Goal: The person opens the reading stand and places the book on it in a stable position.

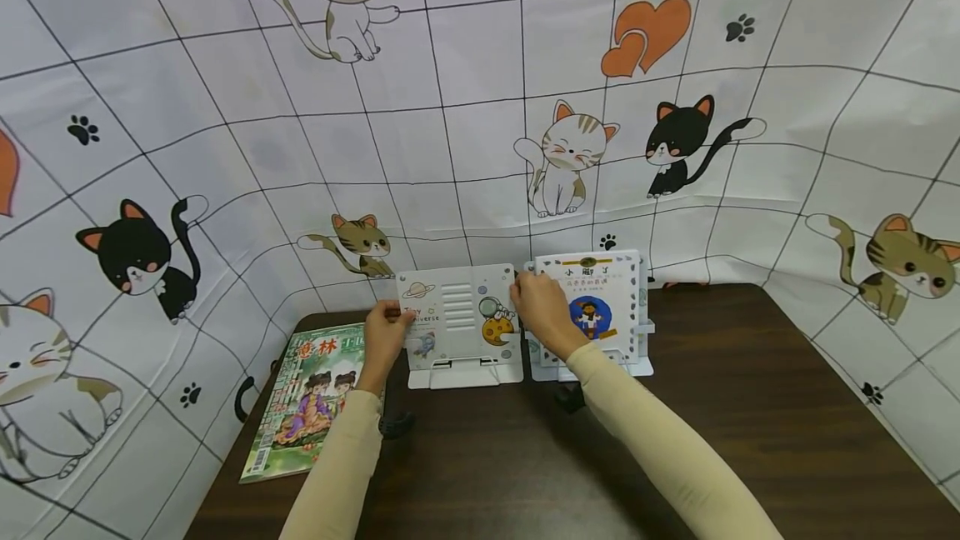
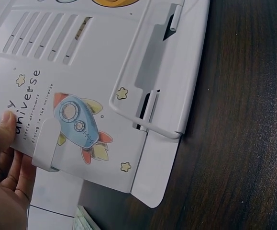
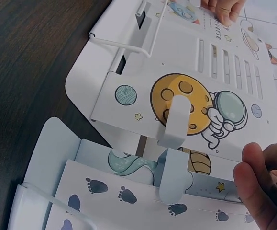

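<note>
A white metal book stand (image 1: pixel 457 332) with astronaut, planet and rocket drawings stands upright in the middle of the tabletop. My left hand (image 1: pixel 384 338) grips its left edge, thumb (image 2: pixel 5 128) on the printed face and fingers behind it. At the upper right edge of the same stand is my right hand (image 1: pixel 546 311), its thumb and forefinger tips (image 3: pixel 253 153) right at the border. White page clips (image 2: pixel 47 146) sit on the stand's sides, and a wire page holder (image 2: pixel 128 115) folds along its base ledge.
Close on the right, a pale blue book stand (image 3: pixel 176 177) bears a white children's book (image 1: pixel 588 294), partly behind my right hand. A colourful magazine (image 1: pixel 311 407) lies left on the dark wooden table (image 1: pixel 480 457). Behind hangs a cat-print cloth (image 1: pixel 465 148).
</note>
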`<action>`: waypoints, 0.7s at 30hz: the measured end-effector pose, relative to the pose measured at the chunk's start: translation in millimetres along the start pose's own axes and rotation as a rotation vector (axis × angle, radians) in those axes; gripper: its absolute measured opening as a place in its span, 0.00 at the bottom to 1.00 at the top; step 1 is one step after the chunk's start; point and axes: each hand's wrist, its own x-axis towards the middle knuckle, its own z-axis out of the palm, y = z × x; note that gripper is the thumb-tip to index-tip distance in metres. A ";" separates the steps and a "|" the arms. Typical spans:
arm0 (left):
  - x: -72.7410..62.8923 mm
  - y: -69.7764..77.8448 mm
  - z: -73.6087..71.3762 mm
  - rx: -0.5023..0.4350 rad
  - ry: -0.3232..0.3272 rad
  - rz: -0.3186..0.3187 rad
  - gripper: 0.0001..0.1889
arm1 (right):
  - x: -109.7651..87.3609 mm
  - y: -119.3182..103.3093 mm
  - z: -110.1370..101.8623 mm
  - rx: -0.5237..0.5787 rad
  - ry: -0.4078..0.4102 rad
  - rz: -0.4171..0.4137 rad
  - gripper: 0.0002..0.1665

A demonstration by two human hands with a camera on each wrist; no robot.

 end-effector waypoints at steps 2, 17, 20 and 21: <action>-0.9 0.7 -1.3 0.000 -0.013 -0.009 0.16 | 0.1 -0.8 -0.8 0.007 -0.006 0.000 0.11; -1.4 1.0 -3.5 -0.026 -0.029 -0.015 0.15 | -2.8 -0.8 -1.2 0.013 0.010 -0.016 0.11; -1.7 1.2 -3.5 -0.025 -0.026 -0.011 0.15 | -3.3 -0.6 -1.4 0.011 0.009 -0.017 0.11; -1.8 1.2 -3.3 -0.026 -0.024 -0.008 0.15 | -3.5 -0.4 -1.5 0.009 0.009 -0.016 0.11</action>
